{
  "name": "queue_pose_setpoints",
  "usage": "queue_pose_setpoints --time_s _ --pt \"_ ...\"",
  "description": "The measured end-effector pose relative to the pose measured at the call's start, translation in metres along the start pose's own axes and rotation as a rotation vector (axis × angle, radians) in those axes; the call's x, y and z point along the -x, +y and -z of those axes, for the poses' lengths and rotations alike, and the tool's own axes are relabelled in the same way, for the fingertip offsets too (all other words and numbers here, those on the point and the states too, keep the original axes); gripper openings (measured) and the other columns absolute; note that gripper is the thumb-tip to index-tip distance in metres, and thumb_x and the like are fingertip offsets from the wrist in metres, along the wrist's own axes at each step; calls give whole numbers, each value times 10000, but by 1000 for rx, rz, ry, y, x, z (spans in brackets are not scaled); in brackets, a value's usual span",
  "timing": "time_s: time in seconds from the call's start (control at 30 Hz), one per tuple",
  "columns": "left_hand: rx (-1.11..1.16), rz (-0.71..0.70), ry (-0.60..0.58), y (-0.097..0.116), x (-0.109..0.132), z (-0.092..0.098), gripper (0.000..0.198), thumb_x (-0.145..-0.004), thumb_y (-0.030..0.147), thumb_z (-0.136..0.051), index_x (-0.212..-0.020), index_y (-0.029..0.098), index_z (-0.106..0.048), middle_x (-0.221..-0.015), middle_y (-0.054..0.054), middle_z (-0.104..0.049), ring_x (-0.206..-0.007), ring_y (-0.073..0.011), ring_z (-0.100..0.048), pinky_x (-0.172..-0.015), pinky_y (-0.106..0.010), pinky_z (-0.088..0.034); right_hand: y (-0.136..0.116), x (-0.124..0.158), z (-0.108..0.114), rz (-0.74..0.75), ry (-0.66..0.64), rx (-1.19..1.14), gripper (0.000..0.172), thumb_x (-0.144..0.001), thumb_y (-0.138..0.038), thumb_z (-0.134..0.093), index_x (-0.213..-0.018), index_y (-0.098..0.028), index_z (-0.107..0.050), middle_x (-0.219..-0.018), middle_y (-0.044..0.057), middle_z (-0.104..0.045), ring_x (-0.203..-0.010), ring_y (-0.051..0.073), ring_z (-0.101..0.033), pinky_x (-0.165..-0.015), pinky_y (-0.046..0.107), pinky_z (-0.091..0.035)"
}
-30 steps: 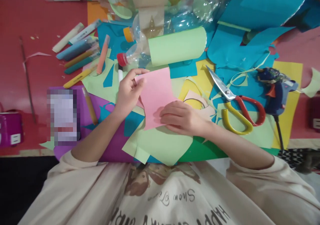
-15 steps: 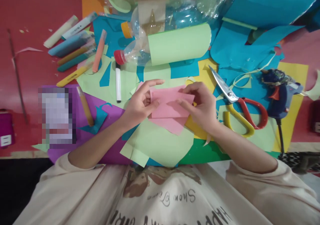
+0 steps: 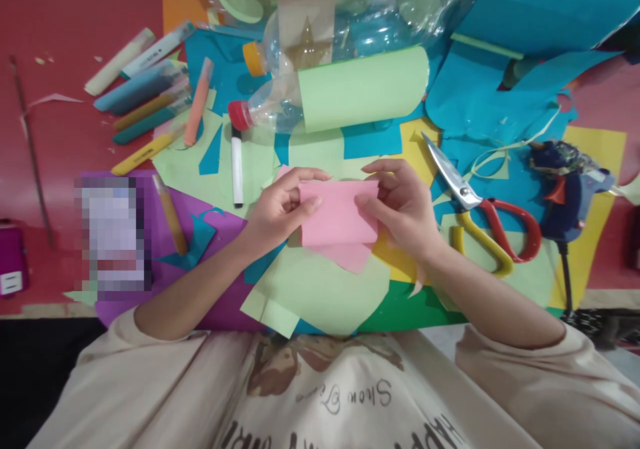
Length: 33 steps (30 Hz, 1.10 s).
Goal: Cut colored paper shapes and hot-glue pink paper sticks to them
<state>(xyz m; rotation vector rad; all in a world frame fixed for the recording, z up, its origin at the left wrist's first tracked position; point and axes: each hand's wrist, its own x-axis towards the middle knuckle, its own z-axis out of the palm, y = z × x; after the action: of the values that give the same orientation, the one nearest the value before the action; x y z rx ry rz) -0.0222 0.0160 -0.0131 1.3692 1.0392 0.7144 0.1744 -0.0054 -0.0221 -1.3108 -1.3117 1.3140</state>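
- Paper in work: pink paper rectangle (image 3: 339,214), apparently doubled over, its lower edge straight; whether the fold is pressed flat, cannot tell
- Done, by the look of it: pale-green sleeve (image 3: 364,90) already round the red-capped plastic bottle (image 3: 267,110) lying beyond the hands
- Left: pink paper rectangle lies loose of the bottles, no fixing seen on it; scissors (image 3: 466,197) and hot-glue gun (image 3: 573,199) both unheld, off to the right
- Position: pink paper rectangle sits between the two hands, touching both, above a pink scrap (image 3: 350,258) that shows below it; joined or separate, unclear
- Left hand (image 3: 276,210): narrow pinch on the rectangle's left side, thumb on the near face, index finger along the top edge
- Right hand (image 3: 406,210): pinching the right side, thumb in front, other fingers curled about the top corner
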Motion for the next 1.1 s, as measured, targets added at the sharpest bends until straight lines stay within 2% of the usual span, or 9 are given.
queue_pose_setpoints --time_s 0.2,0.4,0.57,0.87,1.1 --pt "-19 7 3 -3 -1 0 250 -827 312 -568 -1042 193 -612 -1091 -43 -667 -707 -93 -645 -546 -172 -492 -1 -2 1 -11 28 18 160 -741 -272 -631 -865 -223 -543 -767 -3 -561 -646 116 -542 -517 245 -444" --pt "13 -21 6 -4 -1 0 230 -832 282 -573 -1033 181 -617 -1059 -36 -676 -685 -76 -641 -537 -151 -482 0 -1 1 -2 19 -72 131 -744 -206 -651 -855 -214 -582 -725 -18 -557 -611 98 -515 -509 232 -424" --pt "5 -35 -5 -5 -1 0 235 -846 276 -556 -1043 163 -612 -1064 -44 -675 -695 -75 -648 -529 -137 -470 2 -1 1 -33 32 -135 118 -744 -219 -684 -833 -217 -607 -722 -15 -565 -614 95 -515 -512 229 -421" --pt "-12 -35 -1 -4 -1 0 281 -858 279 -563 -1109 173 -630 -1091 -53 -690 -709 -84 -662 -518 -136 -472 2 -2 2 -35 35 -137 104 -746 -224 -693 -817 -222 -617 -693 -21 -563 -591 93 -510 -500 234 -411" --pt "-21 -68 4 -4 -1 0 266 -861 310 -578 -1068 163 -657 -1112 -64 -693 -798 -107 -682 -569 -137 -506 -1 -2 2 -39 35 -153 97 -738 -182 -691 -797 -213 -620 -671 -29 -562 -576 84 -509 -493 224 -404"
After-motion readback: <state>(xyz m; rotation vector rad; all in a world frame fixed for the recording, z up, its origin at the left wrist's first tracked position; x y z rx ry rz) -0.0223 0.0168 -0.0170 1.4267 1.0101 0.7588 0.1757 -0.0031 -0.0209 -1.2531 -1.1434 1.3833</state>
